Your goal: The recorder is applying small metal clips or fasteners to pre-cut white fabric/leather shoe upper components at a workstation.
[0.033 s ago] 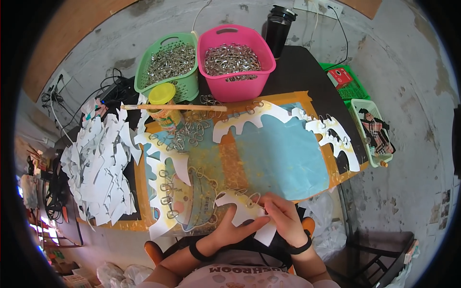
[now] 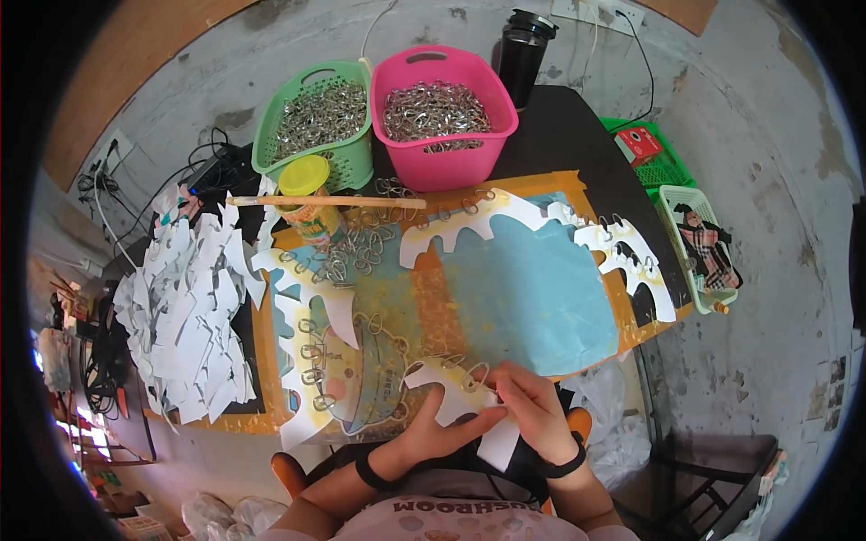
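Note:
Near the table's front edge I hold a white scalloped strip (image 2: 465, 399) with yellowish glue-like smears and a few metal rings (image 2: 475, 375) along its far edge. My left hand (image 2: 437, 431) grips the strip from the left, its thumb stretched across toward the right hand. On the strip's right end, my right hand (image 2: 534, 413) is closed with fingertips pinched; what exactly lies between them is hidden. Similar strips with rings lie around the work mat: a left strip (image 2: 305, 361), a far strip (image 2: 487, 215) and a right strip (image 2: 642, 261).
A heap of white cut pieces (image 2: 189, 316) covers the table's left side. A green basket (image 2: 352, 167) and a pink basket (image 2: 446, 167) hold metal rings. Before them stand a yellow-lidded jar (image 2: 307, 203) with a wooden stick (image 2: 361, 204) across it, and loose rings (image 2: 361, 248). A black tumbler (image 2: 523, 63) stands behind.

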Tool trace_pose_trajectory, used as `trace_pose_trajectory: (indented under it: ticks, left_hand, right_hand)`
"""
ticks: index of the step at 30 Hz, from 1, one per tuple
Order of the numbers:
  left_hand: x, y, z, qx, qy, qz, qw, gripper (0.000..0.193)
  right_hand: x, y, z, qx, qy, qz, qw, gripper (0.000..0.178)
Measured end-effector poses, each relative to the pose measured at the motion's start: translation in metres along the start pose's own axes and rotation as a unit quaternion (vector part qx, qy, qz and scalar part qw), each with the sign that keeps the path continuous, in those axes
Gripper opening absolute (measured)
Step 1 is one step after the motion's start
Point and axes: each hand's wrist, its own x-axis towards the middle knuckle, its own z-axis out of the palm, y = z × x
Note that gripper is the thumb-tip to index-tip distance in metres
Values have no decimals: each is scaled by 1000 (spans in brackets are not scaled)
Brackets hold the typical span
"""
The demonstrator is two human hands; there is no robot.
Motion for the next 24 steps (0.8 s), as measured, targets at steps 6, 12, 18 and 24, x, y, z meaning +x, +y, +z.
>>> trace_pose_trajectory:
  ticks: [6,12,18,24]
  left_hand:
    - [-8,-3,0,14,-63,-94,993,49]
    - [-23,-27,-6,-240,-58,-171,954,68]
    - [-9,-3,-5,-88,49,-168,981,26]
    - [-7,0,2,-163,137,-125,969,14]
  right_hand:
    - [3,-10,-2,53,-12,52,997,28]
    - [0,-10,4,37,48,62,996,26]
    - [-6,-15,8,-1,73,25,997,22]
    - [-17,2,-8,-74,3,24,997,6]
